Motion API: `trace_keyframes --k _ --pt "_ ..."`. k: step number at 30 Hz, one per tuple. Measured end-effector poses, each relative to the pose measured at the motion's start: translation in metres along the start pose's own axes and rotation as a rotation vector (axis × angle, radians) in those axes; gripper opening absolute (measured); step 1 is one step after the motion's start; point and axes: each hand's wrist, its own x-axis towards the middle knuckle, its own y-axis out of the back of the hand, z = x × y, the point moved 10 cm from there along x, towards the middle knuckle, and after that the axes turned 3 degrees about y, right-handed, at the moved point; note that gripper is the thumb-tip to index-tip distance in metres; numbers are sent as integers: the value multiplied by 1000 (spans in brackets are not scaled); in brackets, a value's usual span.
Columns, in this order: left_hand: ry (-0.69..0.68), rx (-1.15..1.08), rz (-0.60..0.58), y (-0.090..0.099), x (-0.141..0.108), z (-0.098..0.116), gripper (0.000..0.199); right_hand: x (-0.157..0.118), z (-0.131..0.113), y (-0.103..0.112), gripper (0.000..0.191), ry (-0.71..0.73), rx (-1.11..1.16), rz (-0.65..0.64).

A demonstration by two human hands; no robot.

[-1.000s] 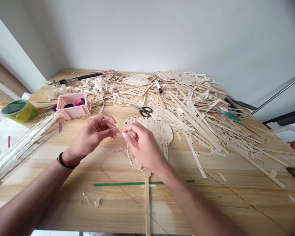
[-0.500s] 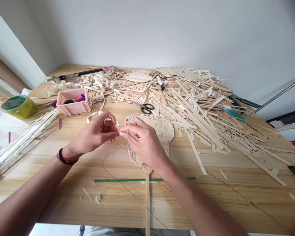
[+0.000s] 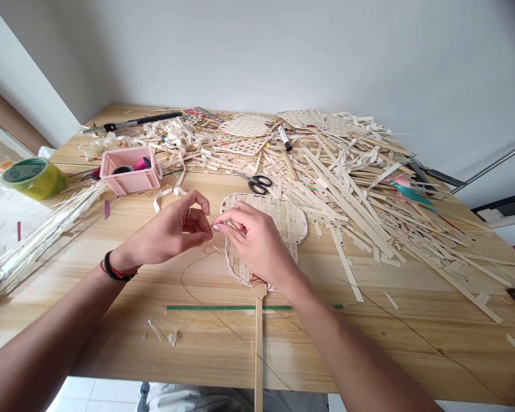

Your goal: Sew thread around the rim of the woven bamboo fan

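My left hand (image 3: 174, 229) is closed in a pinch, thumb against finger, on a fine orange-brown thread (image 3: 182, 280). Facing it, my right hand (image 3: 260, 243) pinches the same thread, its fingertips close beside the left ones. A slack loop of thread lies on the table below. Under my right hand rests a woven fan (image 3: 289, 220) of pale flat strips with a bound edge, partly covered by that hand. Its flat wooden handle (image 3: 258, 343) points towards me, and reddish thread crosses where handle and weave meet.
Black scissors (image 3: 260, 183) lie beyond the fan. A pink basket (image 3: 131, 177) with spools stands at left, near a tape roll (image 3: 34, 178). Loose strips (image 3: 339, 194) are heaped at the back and right. A green strip (image 3: 223, 308) passes beneath the handle.
My fingertips have drawn slightly apart, and a bit of orange thread now shows between them. The camera view has shifted a little; the fan stays in place.
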Motion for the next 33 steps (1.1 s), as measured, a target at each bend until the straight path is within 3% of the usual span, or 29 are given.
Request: trace_keyframes --k 9,22,33 --pt "-36 -5 36 3 0 5 33 1 2 -5 13 -19 44 -43" --pt "-66 -111 64 4 2 11 32 2 5 4 7 -40 157 46" --pt "-34 -90 169 13 1 6 35 1 6 0 10 -78 250 4"
